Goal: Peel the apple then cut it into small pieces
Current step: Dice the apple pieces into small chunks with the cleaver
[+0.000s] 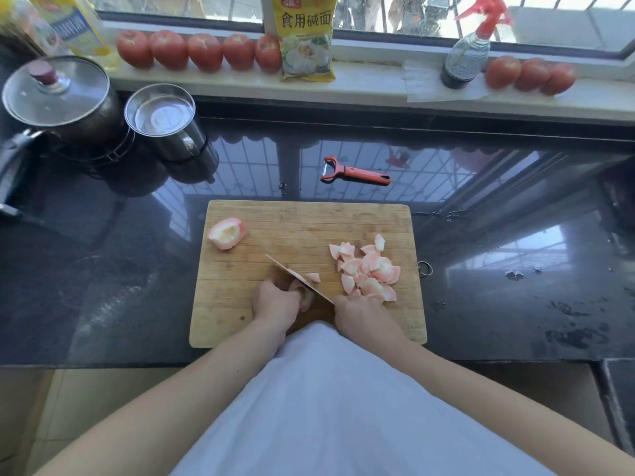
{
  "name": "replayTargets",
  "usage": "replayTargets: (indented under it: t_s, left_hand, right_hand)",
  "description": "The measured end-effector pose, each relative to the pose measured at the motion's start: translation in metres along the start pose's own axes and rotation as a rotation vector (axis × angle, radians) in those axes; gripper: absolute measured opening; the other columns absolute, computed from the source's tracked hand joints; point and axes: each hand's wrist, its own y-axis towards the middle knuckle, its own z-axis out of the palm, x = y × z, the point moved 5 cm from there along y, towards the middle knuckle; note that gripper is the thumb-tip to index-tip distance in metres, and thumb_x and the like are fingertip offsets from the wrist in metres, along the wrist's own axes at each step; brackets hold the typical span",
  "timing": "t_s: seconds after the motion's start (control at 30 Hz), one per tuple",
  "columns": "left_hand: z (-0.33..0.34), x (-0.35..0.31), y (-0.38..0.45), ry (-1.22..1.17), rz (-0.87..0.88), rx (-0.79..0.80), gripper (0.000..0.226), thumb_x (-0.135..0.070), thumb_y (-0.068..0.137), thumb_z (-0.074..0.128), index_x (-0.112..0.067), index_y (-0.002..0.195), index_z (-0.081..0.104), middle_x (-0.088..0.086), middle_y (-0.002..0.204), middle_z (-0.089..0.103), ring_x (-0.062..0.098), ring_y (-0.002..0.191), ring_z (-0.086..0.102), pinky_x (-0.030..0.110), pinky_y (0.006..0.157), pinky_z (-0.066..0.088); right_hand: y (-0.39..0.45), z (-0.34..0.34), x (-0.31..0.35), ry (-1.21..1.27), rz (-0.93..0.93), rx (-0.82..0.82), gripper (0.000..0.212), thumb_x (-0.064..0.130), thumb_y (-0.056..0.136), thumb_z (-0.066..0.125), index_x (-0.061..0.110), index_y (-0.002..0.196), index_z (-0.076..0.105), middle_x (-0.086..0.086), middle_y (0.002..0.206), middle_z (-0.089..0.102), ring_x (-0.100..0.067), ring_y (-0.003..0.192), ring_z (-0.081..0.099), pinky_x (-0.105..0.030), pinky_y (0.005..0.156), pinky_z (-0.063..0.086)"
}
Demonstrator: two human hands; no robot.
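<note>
On the wooden cutting board (275, 221), my left hand (275, 305) grips a peeled apple piece (304, 297), mostly hidden under my fingers. My right hand (359, 312) grips the handle of a knife (299, 278); its blade slants across the piece, edge down. One small cut piece (313, 277) lies just right of the blade. A pile of several pale pink cut pieces (369, 269) sits on the board's right side. A larger peeled apple chunk (226, 232) rests at the board's far left corner.
An orange peeler (355, 171) lies on the dark countertop beyond the board. A lidded pot (58, 94) and a steel mug (165, 120) stand at the far left. Tomatoes (202, 51), a yellow packet (305, 36) and a spray bottle (469, 55) line the windowsill.
</note>
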Motion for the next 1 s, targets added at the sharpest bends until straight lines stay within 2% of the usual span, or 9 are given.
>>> replayTargets:
  t_s: [0.07,0.2,0.33,0.37,0.43,0.5,0.73,0.9,1.0]
  left_hand:
    - [-0.002,0.002,0.000,-0.021,0.011,-0.015,0.023,-0.035,0.083,0.080,-0.023,0.089,0.061,0.000,0.094,0.074,0.022,0.092,0.070,0.039,0.089,0.057]
    - [-0.007,0.006,0.000,-0.080,-0.004,0.007,0.021,-0.022,0.086,0.079,-0.025,0.095,0.060,0.001,0.104,0.070,0.023,0.097,0.068,0.042,0.090,0.057]
    - [-0.006,0.007,-0.002,-0.048,0.024,0.037,0.026,-0.014,0.084,0.079,-0.022,0.104,0.064,-0.004,0.103,0.069,0.014,0.093,0.063,0.033,0.077,0.050]
    - [-0.006,0.007,-0.004,-0.045,0.030,0.037,0.027,-0.015,0.084,0.079,-0.022,0.105,0.064,-0.006,0.102,0.068,0.011,0.091,0.061,0.031,0.072,0.047]
    - [-0.006,0.007,-0.005,-0.034,0.025,0.029,0.025,-0.017,0.086,0.079,-0.022,0.105,0.064,-0.008,0.101,0.065,0.006,0.089,0.057,0.029,0.067,0.041]
    - [-0.005,0.008,-0.003,-0.018,0.014,0.016,0.022,-0.019,0.086,0.078,-0.022,0.104,0.065,-0.007,0.102,0.065,0.009,0.089,0.057,0.028,0.064,0.038]
    - [0.003,0.005,-0.006,0.028,-0.027,0.007,0.021,-0.029,0.088,0.074,-0.021,0.094,0.055,-0.001,0.096,0.063,0.014,0.081,0.055,0.030,0.060,0.037]
    - [0.005,0.003,-0.004,0.027,-0.035,-0.004,0.028,-0.036,0.084,0.076,-0.017,0.094,0.057,0.004,0.097,0.069,0.027,0.093,0.064,0.032,0.064,0.041]
    - [0.007,0.004,-0.002,-0.009,-0.049,0.004,0.035,-0.038,0.080,0.079,-0.015,0.095,0.057,0.005,0.097,0.073,0.029,0.094,0.068,0.033,0.067,0.044]
  right_hand:
    - [-0.002,0.001,-0.003,0.034,0.038,0.043,0.033,0.005,0.043,0.082,0.017,0.052,0.053,-0.002,0.044,0.047,-0.022,0.036,0.043,-0.024,0.044,0.023]
    - [-0.007,-0.004,-0.005,0.090,0.016,-0.010,0.010,0.001,0.072,0.064,0.010,0.074,0.062,-0.013,0.068,0.061,-0.034,0.060,0.059,-0.039,0.047,0.048]
    - [-0.027,-0.019,-0.015,0.167,0.083,0.002,0.031,0.014,0.096,0.048,0.009,0.125,0.056,-0.017,0.115,0.060,-0.040,0.092,0.064,-0.040,0.071,0.052]
    - [-0.032,-0.020,-0.018,0.226,0.082,0.013,0.029,0.014,0.097,0.047,0.006,0.124,0.054,-0.019,0.113,0.061,-0.041,0.092,0.064,-0.040,0.070,0.050]
    - [-0.039,-0.022,-0.021,0.283,0.101,0.050,0.011,0.013,0.097,0.047,0.007,0.103,0.055,-0.021,0.098,0.066,-0.043,0.086,0.063,-0.041,0.067,0.049]
    - [-0.041,-0.020,-0.023,0.261,0.105,0.074,0.016,0.015,0.097,0.047,0.007,0.096,0.061,-0.018,0.089,0.067,-0.042,0.084,0.062,-0.042,0.067,0.049]
    - [-0.046,-0.023,-0.019,0.192,0.090,0.155,0.020,0.017,0.096,0.041,0.017,0.106,0.058,-0.011,0.096,0.066,-0.041,0.091,0.062,-0.043,0.074,0.052]
    - [-0.050,-0.032,-0.017,0.206,0.040,0.172,0.030,0.017,0.096,0.038,0.025,0.117,0.058,-0.005,0.104,0.068,-0.039,0.096,0.063,-0.043,0.078,0.052]
    - [-0.051,-0.035,-0.015,0.197,0.006,0.198,0.034,0.026,0.095,0.036,0.025,0.121,0.058,-0.007,0.107,0.068,-0.041,0.096,0.061,-0.041,0.075,0.048]
